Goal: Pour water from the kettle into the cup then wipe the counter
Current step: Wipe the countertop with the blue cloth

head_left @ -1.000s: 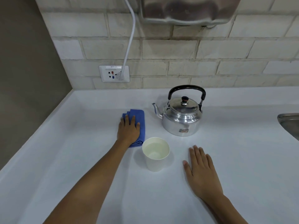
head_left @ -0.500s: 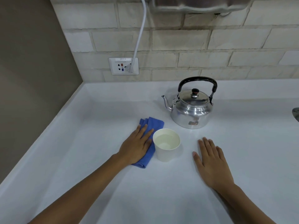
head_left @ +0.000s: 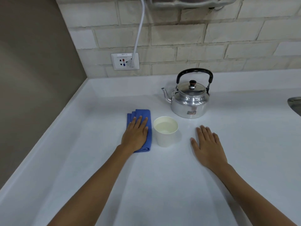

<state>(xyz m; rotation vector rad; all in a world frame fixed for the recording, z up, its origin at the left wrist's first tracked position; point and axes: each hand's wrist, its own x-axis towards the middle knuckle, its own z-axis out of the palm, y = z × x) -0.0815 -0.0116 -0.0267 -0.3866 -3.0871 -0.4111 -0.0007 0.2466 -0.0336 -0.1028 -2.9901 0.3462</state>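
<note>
A shiny metal kettle (head_left: 189, 101) with a black handle stands upright at the back of the white counter (head_left: 162, 185), spout pointing left. In front of it a white paper cup (head_left: 165, 131) holds water. Just left of the cup lies a folded blue cloth (head_left: 143, 114), and my left hand (head_left: 136, 135) presses flat on it, fingers together. My right hand (head_left: 207, 146) rests palm down on the bare counter, right of the cup, holding nothing.
A wall socket (head_left: 125, 61) with a white cable (head_left: 139, 30) plugged in sits on the brick wall behind. The edge of a metal sink (head_left: 295, 105) shows at the far right. A brown side wall bounds the counter on the left.
My left hand slid the blue cloth toward me along the counter, then straightened it beside the cup. The right hand, cup and kettle stayed in place; the camera view shifted.
</note>
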